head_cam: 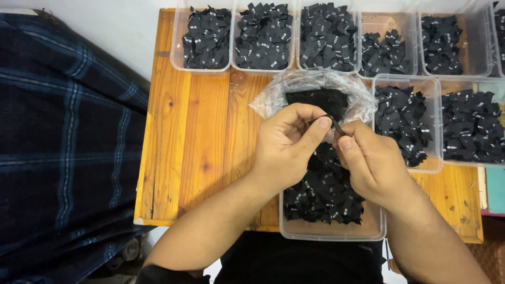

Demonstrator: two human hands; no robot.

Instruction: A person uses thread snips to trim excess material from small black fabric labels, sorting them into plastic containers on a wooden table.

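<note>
While the wooden worktop (200, 137) carries 7 clear tubs of black fabric labels, the left hand (286, 144) and right hand (371, 163) together pinch 1 label (332, 122) above the nearest tub (331, 230), seemingly sorting; release needs precision.

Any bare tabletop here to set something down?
Yes: the wooden table's left strip, bordered by the top row of clear plastic bins of black labels, the crinkled clear bag and the left hand. The right side is crowded with bins.
</note>
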